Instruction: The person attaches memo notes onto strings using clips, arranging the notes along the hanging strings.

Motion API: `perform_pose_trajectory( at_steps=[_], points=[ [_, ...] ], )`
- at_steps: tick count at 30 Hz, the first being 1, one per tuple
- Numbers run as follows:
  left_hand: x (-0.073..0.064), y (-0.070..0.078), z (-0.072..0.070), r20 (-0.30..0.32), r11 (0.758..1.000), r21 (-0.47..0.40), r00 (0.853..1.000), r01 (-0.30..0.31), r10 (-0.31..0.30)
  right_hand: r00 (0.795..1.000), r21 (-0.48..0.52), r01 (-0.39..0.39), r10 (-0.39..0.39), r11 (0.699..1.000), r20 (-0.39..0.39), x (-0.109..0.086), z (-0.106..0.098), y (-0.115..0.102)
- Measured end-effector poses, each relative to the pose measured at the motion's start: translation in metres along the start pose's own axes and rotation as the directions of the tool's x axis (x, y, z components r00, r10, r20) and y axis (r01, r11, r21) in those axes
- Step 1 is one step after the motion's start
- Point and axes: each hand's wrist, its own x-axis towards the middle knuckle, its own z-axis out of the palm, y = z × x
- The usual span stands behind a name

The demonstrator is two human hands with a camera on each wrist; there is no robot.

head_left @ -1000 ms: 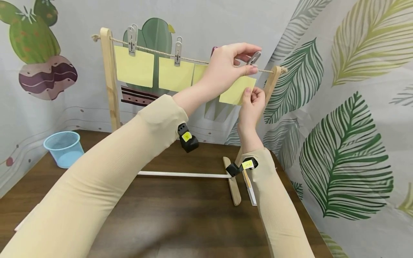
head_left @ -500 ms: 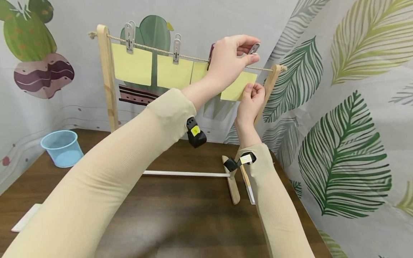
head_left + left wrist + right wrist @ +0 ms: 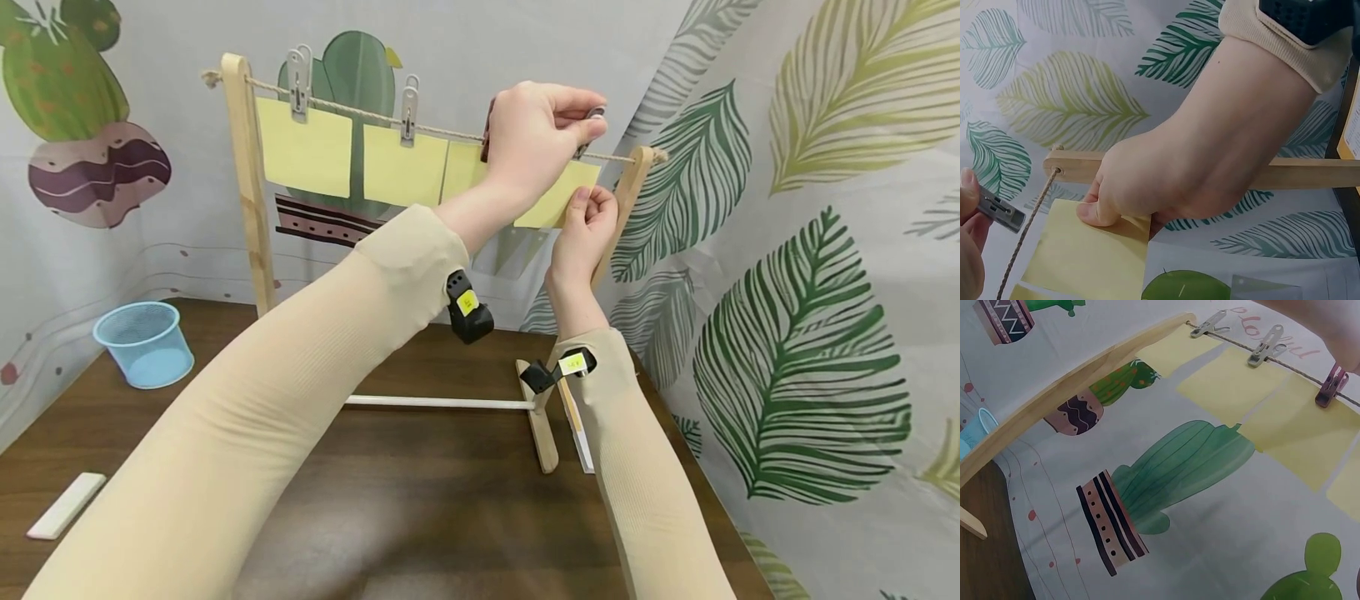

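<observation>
My left hand [image 3: 528, 133] pinches a grey metal clothespin [image 3: 1000, 211] at the rope [image 3: 1032, 212], near the frame's right post. In the left wrist view the clothespin's front end is right beside the rope. My right hand [image 3: 585, 229] holds a yellow paper sheet [image 3: 551, 204] by its right side, thumb in front, its top edge close to the rope. Further left, yellow sheets [image 3: 306, 154] hang from the rope under grey clothespins [image 3: 298, 83]. A dark red clothespin [image 3: 1332, 386] grips another sheet [image 3: 1310, 434], partly behind my left forearm in the head view.
The wooden frame [image 3: 251, 183] stands on a brown table [image 3: 420, 483], with a white bar [image 3: 442, 403] low between its feet. A blue mesh basket [image 3: 146, 346] stands at left and a white block [image 3: 66, 506] lies near my left sleeve. A patterned cloth hangs behind.
My left hand has tilted the clothespin and brought it down to the rope. My right hand has raised the sheet slightly toward the rope. The white block shows more fully at lower left.
</observation>
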Motion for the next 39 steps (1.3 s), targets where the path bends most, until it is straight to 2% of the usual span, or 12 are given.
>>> perform_pose_trajectory(
  at_steps=[16,26,39],
  points=[
    [0.0019,-0.0032,0.0032,-0.033,0.998,0.035,0.999,0.043,-0.042,1.000,0.048,0.022,-0.022,0.999,0.004,0.0022,0.0031,-0.0023],
    [0.0009,-0.0050,0.0048,-0.016,0.995,0.038,0.996,0.093,-0.092,1.000,0.083,0.004,-0.004,0.997,0.003,0.0040,0.0032,-0.0011],
    [-0.0004,-0.0070,0.0054,0.005,0.986,0.048,0.987,0.160,-0.161,1.000,0.068,-0.004,0.004,0.998,-0.001,0.0030,-0.0011,0.0021]
  ],
)
